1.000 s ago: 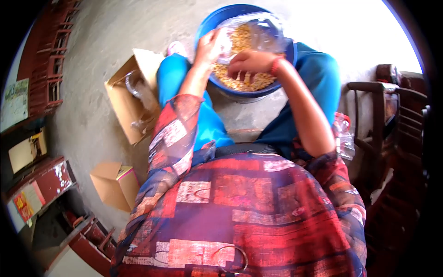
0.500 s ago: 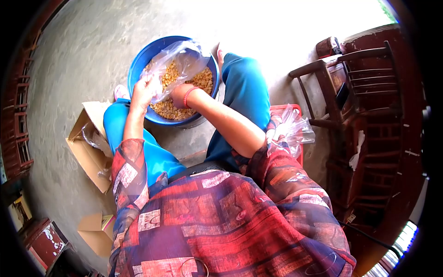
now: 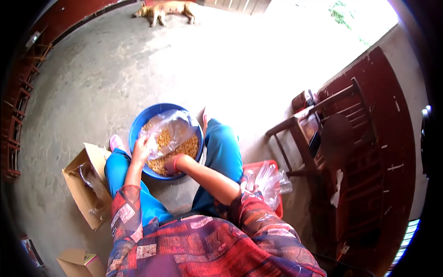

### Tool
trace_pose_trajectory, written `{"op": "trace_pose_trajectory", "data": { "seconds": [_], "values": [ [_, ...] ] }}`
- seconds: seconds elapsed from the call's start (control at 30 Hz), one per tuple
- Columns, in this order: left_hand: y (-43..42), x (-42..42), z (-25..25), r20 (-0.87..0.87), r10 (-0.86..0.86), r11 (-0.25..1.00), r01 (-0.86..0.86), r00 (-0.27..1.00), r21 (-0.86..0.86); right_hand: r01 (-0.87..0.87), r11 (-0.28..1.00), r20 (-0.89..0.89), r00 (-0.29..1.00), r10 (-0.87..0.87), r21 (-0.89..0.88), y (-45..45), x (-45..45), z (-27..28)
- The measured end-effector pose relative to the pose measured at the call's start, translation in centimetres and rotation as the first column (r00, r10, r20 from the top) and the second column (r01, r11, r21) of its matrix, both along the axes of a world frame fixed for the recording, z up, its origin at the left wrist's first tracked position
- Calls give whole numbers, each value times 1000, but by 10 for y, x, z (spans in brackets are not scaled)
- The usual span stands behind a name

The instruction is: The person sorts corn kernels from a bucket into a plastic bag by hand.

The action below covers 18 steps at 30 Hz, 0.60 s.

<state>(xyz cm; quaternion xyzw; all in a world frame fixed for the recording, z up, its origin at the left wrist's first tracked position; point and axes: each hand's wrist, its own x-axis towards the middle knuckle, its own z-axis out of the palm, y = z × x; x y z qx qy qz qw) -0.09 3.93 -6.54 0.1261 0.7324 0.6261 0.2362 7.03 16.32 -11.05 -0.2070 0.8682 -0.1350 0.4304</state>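
Observation:
A blue tub stands on the floor between my knees, with yellow kernels in it. My left hand is closed on the edge of a clear plastic bag that lies over the kernels, with some kernels showing in or through it. Beside the bag's lower edge, my right hand reaches down into the kernels, a red bracelet at its wrist. Its fingers are hidden, so what it holds cannot be made out.
An open cardboard box with plastic inside is at the left, a smaller box below it. To the right are a red tray with clear bags and a wooden chair. A dog lies at the far top.
The view has tilted up, bringing the dog into sight. My right hand has gone from above the kernels down into them. My left hand still holds the bag.

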Motion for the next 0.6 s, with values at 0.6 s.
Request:
{"op": "trace_pose_trajectory", "data": {
  "seconds": [0.6],
  "values": [
    [3,5,-3,-291,-62,993,30,955,-111,899,133,721,417,-554,-417,27,12,91]
  ]
}}
